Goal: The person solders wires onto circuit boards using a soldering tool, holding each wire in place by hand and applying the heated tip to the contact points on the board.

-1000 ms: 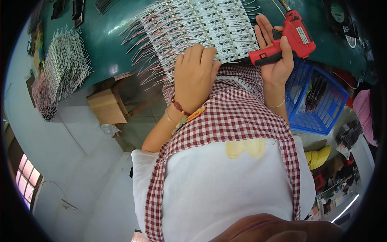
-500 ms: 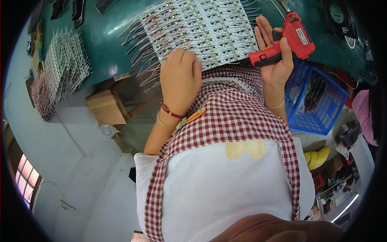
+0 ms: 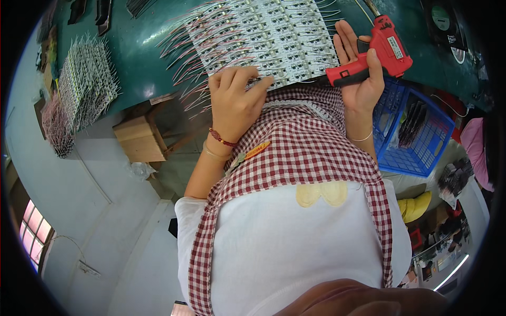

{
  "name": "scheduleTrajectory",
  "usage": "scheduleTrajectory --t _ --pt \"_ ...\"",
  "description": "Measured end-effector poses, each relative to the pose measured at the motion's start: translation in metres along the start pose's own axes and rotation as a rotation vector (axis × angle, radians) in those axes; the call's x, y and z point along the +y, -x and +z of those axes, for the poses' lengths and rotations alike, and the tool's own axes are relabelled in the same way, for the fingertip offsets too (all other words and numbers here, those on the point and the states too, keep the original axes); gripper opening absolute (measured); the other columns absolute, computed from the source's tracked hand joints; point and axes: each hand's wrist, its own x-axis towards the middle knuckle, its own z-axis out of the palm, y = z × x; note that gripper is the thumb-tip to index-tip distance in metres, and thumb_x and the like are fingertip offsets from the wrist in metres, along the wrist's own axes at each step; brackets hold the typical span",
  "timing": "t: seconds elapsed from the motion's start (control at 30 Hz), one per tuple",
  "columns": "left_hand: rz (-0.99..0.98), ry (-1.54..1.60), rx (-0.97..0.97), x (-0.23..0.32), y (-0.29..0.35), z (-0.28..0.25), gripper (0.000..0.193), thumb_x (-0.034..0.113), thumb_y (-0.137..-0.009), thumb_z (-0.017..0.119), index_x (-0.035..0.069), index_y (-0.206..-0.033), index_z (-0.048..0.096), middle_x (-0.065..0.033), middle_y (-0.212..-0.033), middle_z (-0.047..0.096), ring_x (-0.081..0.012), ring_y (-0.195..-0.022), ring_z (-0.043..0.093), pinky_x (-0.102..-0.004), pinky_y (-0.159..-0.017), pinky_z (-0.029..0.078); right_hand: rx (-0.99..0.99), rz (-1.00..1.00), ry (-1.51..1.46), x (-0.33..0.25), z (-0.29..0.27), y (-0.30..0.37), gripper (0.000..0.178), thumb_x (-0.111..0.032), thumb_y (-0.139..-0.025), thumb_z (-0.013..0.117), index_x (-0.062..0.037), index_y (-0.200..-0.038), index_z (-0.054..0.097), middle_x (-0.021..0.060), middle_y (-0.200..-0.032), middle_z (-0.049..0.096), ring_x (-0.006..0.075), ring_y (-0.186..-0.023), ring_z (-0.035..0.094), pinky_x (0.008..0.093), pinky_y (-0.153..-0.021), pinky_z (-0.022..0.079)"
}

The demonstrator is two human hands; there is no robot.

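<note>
A white panel of many small circuit boards (image 3: 284, 39) lies on the green table, with red and white wires fanning out from its left side. At its near left corner rests my left hand (image 3: 237, 100), fingers bent and apart, thumb stretched along the near edge. Nothing shows between thumb and index finger; the other fingertips are partly hidden. My right hand (image 3: 363, 95), palm up by the panel's near right corner, cradles a red and black soldering gun (image 3: 387, 50) by its handle. The gun's metal barrel points to the far side.
On the left, a stack of wired boards (image 3: 87, 87) hangs over the edge of the green table (image 3: 142, 63). A blue plastic crate (image 3: 416, 145) stands below at right. Black items and a dark round-labelled object (image 3: 441, 21) lie on the far table; a wooden stool (image 3: 139, 138) is underneath.
My left hand has loosened from a fist-like curl, its thumb and index finger spreading apart at the panel's corner. The right hand and soldering gun have hardly moved.
</note>
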Motion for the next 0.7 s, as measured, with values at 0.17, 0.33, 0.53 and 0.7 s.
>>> scheduleTrajectory --t 0.17,0.33,0.53,0.7 --pt "0.045 0.102 0.124 0.019 -0.014 0.005 0.030 0.011 -0.067 0.074 0.018 -0.096 0.069 0.0030 -0.090 0.058 -0.0179 -0.087 0.054 -0.0360 -0.078 0.036 -0.001 -0.004 0.007 0.001 0.003 -0.001 0.026 -0.018 -0.094 0.052 -0.0017 -0.114 0.048 0.0337 -0.132 0.046 0.0389 -0.130 0.042 0.0463 -0.113 0.031" --pt "0.164 0.055 0.001 0.029 -0.027 0.039 0.018 0.017 -0.074 0.065 0.017 -0.092 0.066 0.0031 -0.089 0.058 -0.0157 -0.086 0.055 -0.0340 -0.076 0.037 0.007 0.018 -0.002 -0.001 0.003 -0.002 0.026 -0.018 -0.095 0.050 -0.0015 -0.115 0.046 0.0331 -0.133 0.045 0.0387 -0.132 0.041 0.0462 -0.113 0.031" --pt "0.126 0.056 0.095 0.028 -0.024 0.047 0.014 0.014 -0.073 0.064 0.015 -0.087 0.063 0.0028 -0.089 0.059 -0.0138 -0.083 0.056 -0.0332 -0.075 0.037 -0.011 0.012 -0.007 0.000 0.002 0.001 0.026 -0.019 -0.096 0.050 -0.0024 -0.115 0.046 0.0321 -0.134 0.044 0.0374 -0.133 0.039 0.0462 -0.114 0.029" --pt "0.220 0.059 0.113 0.025 -0.020 0.042 0.011 0.013 -0.073 0.068 0.013 -0.083 0.062 0.0020 -0.087 0.060 -0.0156 -0.080 0.058 -0.0351 -0.077 0.037 0.017 0.041 -0.028 -0.001 0.004 0.003 0.026 -0.019 -0.096 0.050 -0.0029 -0.116 0.046 0.0316 -0.135 0.044 0.0370 -0.133 0.039 0.0453 -0.114 0.028"
